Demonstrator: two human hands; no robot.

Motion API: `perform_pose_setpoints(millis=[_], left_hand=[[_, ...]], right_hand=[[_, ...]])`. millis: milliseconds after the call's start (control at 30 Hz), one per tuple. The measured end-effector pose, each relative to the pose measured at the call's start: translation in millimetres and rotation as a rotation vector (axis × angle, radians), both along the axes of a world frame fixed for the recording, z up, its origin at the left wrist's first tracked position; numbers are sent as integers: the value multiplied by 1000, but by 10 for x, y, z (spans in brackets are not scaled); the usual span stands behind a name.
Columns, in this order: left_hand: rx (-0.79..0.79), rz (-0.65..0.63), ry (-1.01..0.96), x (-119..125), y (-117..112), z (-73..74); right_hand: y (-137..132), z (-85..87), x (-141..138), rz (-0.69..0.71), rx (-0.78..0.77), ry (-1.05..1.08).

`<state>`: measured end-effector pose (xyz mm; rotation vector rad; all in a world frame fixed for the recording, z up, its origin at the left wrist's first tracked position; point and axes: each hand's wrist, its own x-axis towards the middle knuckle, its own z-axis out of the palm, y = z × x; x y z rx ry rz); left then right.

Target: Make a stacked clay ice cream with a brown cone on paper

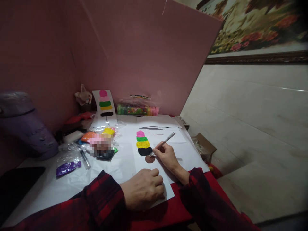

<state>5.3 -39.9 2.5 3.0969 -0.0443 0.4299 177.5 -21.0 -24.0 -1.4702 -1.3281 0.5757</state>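
Observation:
My right hand pinches a thin silver pen-like tool, its lower end over the black patch on the white sheet. Stacked above the black are textured yellow, green and pink patches, which look like soft clay. Just below the black lies a round brown piece, close to my right fingertips. My left hand rests on the lower part of the sheet with its fingers curled in; the fingertips are mostly hidden, and I see nothing held.
A second sheet with similar coloured patches leans at the back left. Bagged coloured lumps, including purple and yellow, lie on the left near a clear tube. A purple bottle stands far left, a cardboard box right.

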Motion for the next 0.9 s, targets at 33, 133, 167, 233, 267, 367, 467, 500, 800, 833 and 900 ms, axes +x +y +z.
perform_pose_setpoints(millis=[33,133,167,233,267,367,467,500,800,833,900], left_hand=[[4,-1,-1,-1,2,-1],[5,-10,-3,-1,8,-2],[0,-11,-7,-1,9,-3],[-12,-5,-4,1,10,-4],[-16,0,-4,1,9,-2],[-23,6,5,-2,3,11],[-31,3,17,-2,-1,28],[-32,1,20,0,-1,32],[-15,4,3,12,7,3],[-20,3,8,9,6,4],[-21,1,23,6,5,6]], right_hand=[[-8,-3,-12,11,-4,-5],[-20,-13,-31,20,-14,-34],[-22,-16,-33,16,-16,-44],[-23,-15,-33,1,-16,-61],[-23,-12,-32,-8,-16,-68],[-21,0,-31,-32,-15,-82],[-18,7,-27,-48,-12,-91],[-17,7,-24,-50,-10,-94],[-20,-2,0,-74,3,-108],[-19,-2,0,-73,5,-105],[-16,-1,0,-70,11,-94]])
